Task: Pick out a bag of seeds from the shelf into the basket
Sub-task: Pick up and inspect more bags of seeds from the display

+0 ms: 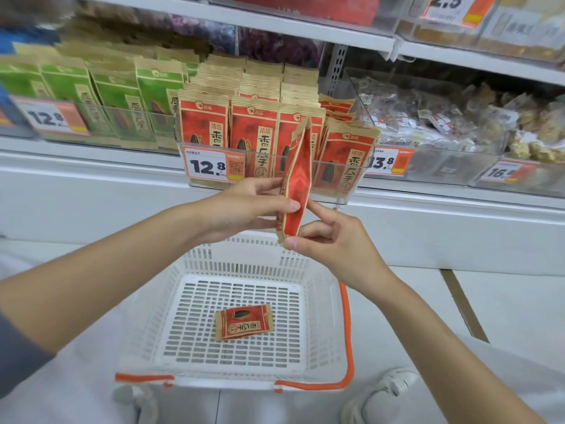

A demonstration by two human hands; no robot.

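Observation:
A red and tan bag of seeds hangs edge-on in front of the shelf, above the far rim of the white basket. My left hand pinches its left side between thumb and fingers. My right hand pinches the bag's bottom corner, with the index finger stretched up against the bag. Another red bag of seeds lies flat on the basket's floor. Rows of the same red bags stand in a clear shelf bin behind the held one.
Green seed bags fill the bin to the left, and clear bins of wrapped snacks stand to the right. Price tags hang on the bin fronts. The basket has orange handles and stands on the floor between my shoes.

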